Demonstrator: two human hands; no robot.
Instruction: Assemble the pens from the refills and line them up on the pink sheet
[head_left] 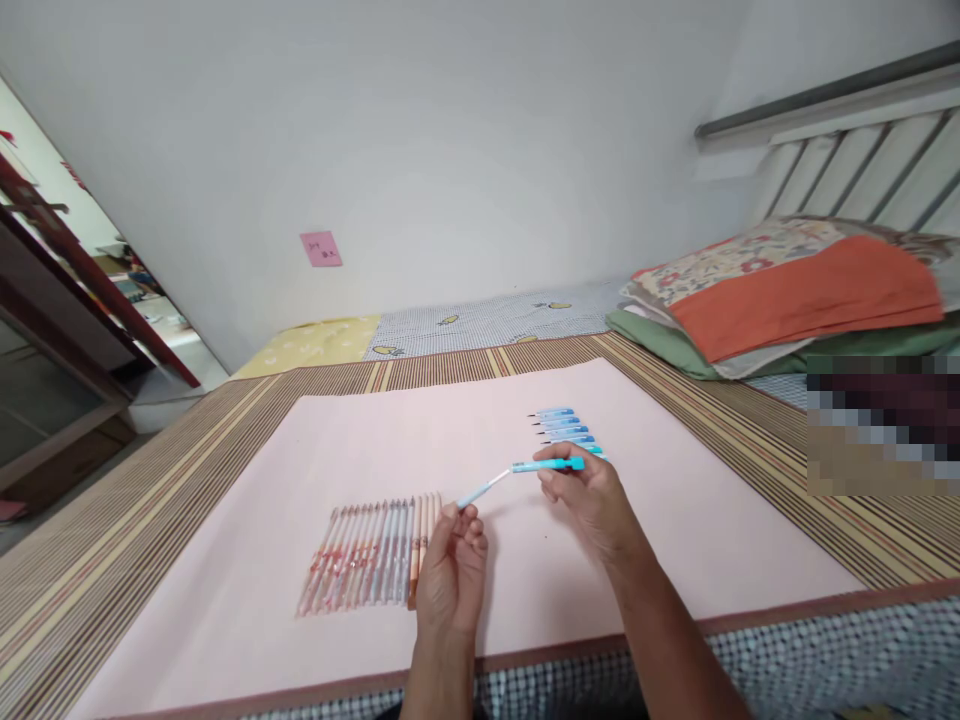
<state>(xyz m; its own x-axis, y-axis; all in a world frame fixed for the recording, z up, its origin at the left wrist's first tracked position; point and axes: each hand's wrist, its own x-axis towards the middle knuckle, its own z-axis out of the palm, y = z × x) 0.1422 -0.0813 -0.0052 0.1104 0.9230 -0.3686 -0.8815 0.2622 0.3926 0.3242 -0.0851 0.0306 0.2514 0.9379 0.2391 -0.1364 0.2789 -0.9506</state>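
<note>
Between the thumb and fingers of my left hand (pixel 454 570) is a slim light blue pen piece (pixel 474 495) with a thin white end, pointing up and right. My right hand (pixel 589 495) pinches a turquoise pen (pixel 551 464), held nearly level. Its left end meets or nearly meets the white end; I cannot tell whether they touch. Just beyond my right hand, several blue pens (pixel 559 422) with dark pointed tips lie in a stack of rows. Left of my left hand, a row of slim pens (pixel 364 555) in pink, grey and orange-brown lies side by side, partly hidden at its right end.
A pale pink sheet (pixel 247 560) lies under the pens on a striped mat (pixel 161 500). Folded bedding (pixel 795 290) is piled at the right by a white headboard (pixel 870 165). A pink note (pixel 321 249) sticks to the wall behind. A doorway is at far left.
</note>
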